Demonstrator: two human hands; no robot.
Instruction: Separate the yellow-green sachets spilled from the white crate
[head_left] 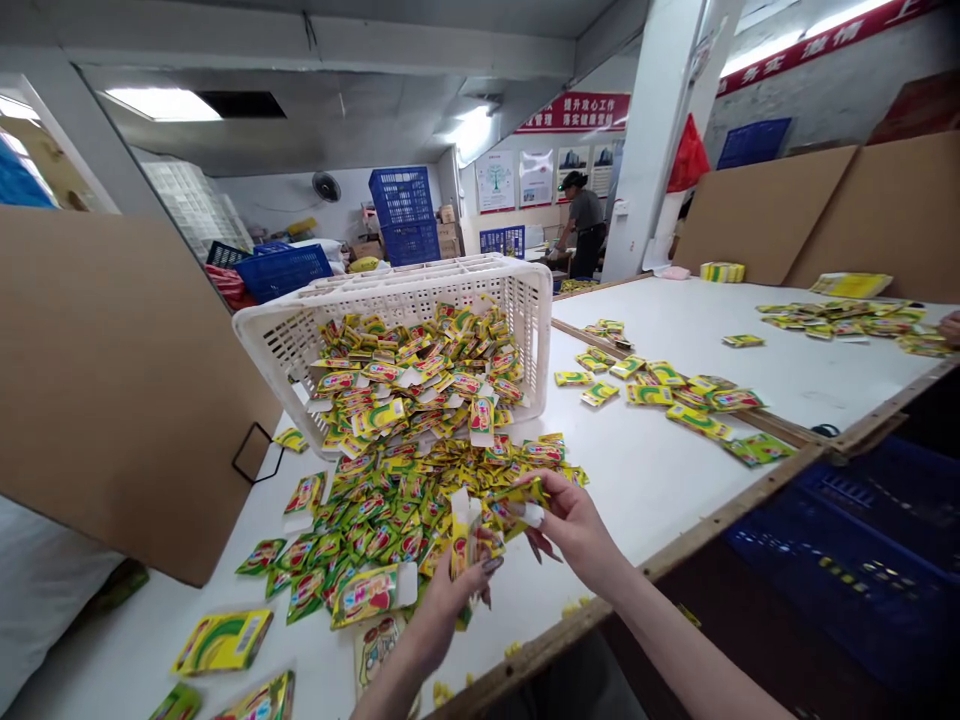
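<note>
My left hand (456,590) is closed round a small yellow box (463,530) whose white top flap stands open. To its right, my right hand (566,515) pinches a green-and-yellow sachet (521,497) beside the box's open end. Below and beyond both hands spreads a heap of green sachets (375,520) on the white table. A white plastic basket (536,330) lies tipped on its side, its mouth towards me, with many small yellow boxes (420,370) spilling out. One yellow box with an open flap (367,597) rests just left of my left hand.
Flat yellow packets (675,392) lie to the right by a wooden strip. A large cardboard sheet (127,390) stands at left. The table's wooden edge (675,560) runs in front of me. Someone's hand (951,328) shows at far right; a person (585,220) stands at the back.
</note>
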